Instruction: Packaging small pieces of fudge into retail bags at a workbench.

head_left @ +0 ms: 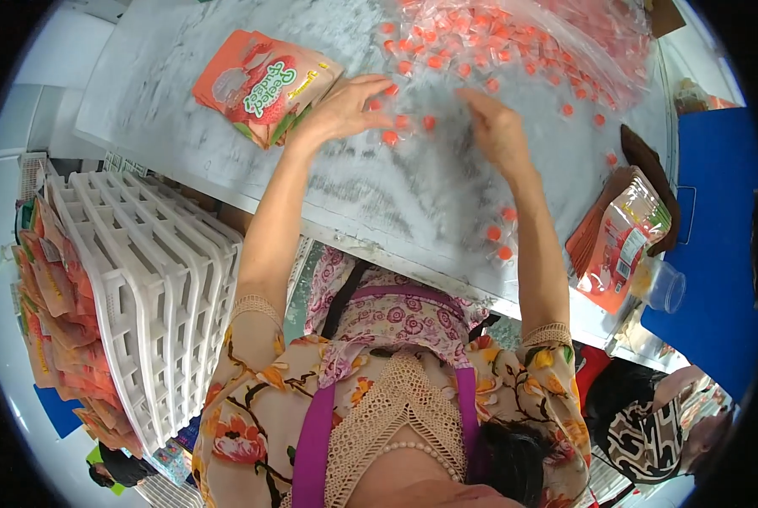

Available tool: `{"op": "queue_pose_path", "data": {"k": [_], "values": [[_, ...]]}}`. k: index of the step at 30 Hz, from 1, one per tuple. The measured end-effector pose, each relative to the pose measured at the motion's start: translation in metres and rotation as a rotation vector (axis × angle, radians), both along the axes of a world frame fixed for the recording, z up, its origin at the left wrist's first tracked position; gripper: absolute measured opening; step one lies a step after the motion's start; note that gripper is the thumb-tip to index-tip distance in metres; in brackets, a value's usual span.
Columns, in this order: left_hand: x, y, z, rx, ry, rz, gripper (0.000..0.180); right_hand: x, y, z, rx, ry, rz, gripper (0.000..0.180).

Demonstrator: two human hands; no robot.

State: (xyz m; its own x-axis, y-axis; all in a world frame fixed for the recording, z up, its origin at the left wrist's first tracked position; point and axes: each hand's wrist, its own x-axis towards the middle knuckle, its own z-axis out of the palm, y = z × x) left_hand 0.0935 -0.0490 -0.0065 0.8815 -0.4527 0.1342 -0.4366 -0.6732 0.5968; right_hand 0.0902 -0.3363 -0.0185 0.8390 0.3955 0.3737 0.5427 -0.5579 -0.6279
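My left hand [343,108] lies palm down on the grey marbled table [184,144], fingers spread over several small clear-wrapped orange candies [391,136]. My right hand [499,129] rests just to the right, fingers curled over the same loose candies; whether it pinches one I cannot tell. A large heap of these wrapped candies [481,38] lies further back. A few more candies [497,241] sit near the table's front edge by my right forearm.
A stack of orange printed pouches [260,83] lies left of my left hand. More pouches [620,241] and a clear plastic cup [667,286] sit at right beside a blue board [718,237]. White plastic crates [150,288] stand at lower left. Another person [650,423] is at lower right.
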Motion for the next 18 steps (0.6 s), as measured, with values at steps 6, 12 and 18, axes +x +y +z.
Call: {"op": "queue_pose_path", "data": {"k": [6, 12, 18], "values": [[-0.003, -0.015, 0.008, -0.063, 0.225, -0.047, 0.079, 0.018, -0.033, -0.001, -0.253, -0.198, -0.204, 0.046], [-0.037, -0.059, 0.005, -0.086, 0.138, -0.055, 0.074, -0.03, -0.014, 0.01, -0.206, -0.068, -0.005, 0.046], [-0.091, -0.117, -0.015, -0.216, 0.138, -0.08, 0.07, -0.075, -0.048, 0.039, -0.258, 0.125, 0.054, 0.04]]}}
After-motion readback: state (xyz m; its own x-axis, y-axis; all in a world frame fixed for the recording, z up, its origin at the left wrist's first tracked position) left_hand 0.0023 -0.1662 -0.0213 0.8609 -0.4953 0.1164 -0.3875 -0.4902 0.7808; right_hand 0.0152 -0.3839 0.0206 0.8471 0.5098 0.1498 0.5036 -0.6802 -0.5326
